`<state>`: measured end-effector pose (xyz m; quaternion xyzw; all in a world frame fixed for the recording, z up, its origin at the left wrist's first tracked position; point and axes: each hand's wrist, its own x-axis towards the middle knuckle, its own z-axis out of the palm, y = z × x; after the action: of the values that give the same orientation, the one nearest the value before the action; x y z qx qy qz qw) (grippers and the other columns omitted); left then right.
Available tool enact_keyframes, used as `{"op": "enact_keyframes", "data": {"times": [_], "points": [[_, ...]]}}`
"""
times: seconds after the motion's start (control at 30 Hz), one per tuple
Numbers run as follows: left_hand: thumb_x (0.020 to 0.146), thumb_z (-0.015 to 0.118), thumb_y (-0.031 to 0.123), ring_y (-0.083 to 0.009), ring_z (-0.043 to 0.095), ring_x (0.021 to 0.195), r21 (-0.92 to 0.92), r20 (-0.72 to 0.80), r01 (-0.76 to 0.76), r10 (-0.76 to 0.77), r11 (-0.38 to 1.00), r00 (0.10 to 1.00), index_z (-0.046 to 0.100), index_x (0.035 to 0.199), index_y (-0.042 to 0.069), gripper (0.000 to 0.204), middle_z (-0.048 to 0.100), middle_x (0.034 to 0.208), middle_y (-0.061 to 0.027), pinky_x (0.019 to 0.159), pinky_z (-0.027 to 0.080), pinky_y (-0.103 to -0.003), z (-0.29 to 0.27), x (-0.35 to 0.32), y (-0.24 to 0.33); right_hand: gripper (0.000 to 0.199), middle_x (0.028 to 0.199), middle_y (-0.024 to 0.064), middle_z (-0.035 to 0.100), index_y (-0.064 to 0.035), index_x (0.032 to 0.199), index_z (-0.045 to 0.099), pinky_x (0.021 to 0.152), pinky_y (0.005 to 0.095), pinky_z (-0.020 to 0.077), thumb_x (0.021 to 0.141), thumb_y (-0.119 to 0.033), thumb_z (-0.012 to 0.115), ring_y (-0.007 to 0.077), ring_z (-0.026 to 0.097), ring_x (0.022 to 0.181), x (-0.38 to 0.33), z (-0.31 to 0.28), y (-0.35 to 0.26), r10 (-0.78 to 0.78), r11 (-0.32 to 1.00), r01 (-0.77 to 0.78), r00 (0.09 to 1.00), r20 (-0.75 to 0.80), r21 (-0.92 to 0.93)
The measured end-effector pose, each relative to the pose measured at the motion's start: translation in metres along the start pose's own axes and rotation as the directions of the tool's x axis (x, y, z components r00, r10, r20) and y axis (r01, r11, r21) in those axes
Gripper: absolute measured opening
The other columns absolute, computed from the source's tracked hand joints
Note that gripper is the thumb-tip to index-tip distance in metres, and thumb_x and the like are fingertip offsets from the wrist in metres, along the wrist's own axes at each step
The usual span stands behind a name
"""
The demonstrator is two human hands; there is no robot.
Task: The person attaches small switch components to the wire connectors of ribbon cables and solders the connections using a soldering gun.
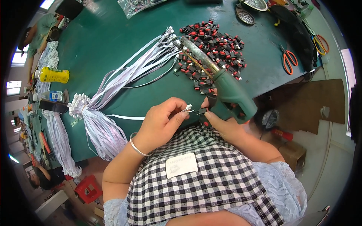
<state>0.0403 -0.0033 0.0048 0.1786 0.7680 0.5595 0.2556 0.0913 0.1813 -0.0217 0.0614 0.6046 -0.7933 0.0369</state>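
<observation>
The left hand [162, 120] pinches a white plug [188, 107] in its fingers. The right hand [222, 126] pinches a small black part [203, 110] beside it, over the counter's [113, 41] near edge.

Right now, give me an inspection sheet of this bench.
Surface: green table, worn.
Job's things: small black connector and white-ended wire; pile of black-and-red connectors.
Clutter: orange scissors, yellow bottle.
Grip: left hand pinches the wire; right hand holds the connector beside a green soldering tool.
Cables: bundle of white ribbon wires tied at one end.
Surroundings: other people at left; red stool.
</observation>
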Motion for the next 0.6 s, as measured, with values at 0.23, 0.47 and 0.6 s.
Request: {"op": "enact_keyframes", "data": {"times": [0.23,0.47,0.6], "points": [[0.079,0.056,0.005,-0.0117,0.051,0.063,0.224,0.047,-0.108,0.1,0.969,0.994,0.054,0.082,0.0,0.007,0.051,0.077,-0.0063,0.054,0.042,-0.025,0.002,0.009,0.018,0.025,0.089,0.0027,0.053,-0.003,0.099,0.053,0.072,0.023,0.0429,0.074,0.002,0.058,0.008,0.051,0.08,-0.002,-0.011,0.008,-0.119,0.992,0.121,0.992,0.048,-0.028],[0.082,0.052,0.003,-0.0061,0.05,0.064,-0.107,0.142,0.204,-0.188,0.973,0.972,0.053,0.093,0.0,0.012,0.054,0.082,-0.0028,0.056,0.041,-0.018,0.0,0.009,0.008,0.02,0.086,0.0011,0.055,-0.003,0.097,0.054,0.064,0.0209,0.0438,0.077,-0.002,0.058,0.0067,0.051,0.075,-0.004,-0.008,0.0,0.1,0.994,-0.1,0.995,-0.01,0.04],[0.084,0.05,0.007,-0.0073,0.055,0.063,-0.142,0.234,0.334,-0.296,0.932,0.926,0.053,0.097,0.0,0.015,0.057,0.083,-0.0035,0.054,0.043,-0.018,-0.007,0.013,0.014,0.018,0.085,0.0011,0.056,-0.003,0.095,0.055,0.058,0.0206,0.0443,0.078,-0.005,0.059,0.0061,0.052,0.072,-0.001,-0.006,0.005,0.053,0.998,-0.052,0.997,-0.051,0.022]]}}
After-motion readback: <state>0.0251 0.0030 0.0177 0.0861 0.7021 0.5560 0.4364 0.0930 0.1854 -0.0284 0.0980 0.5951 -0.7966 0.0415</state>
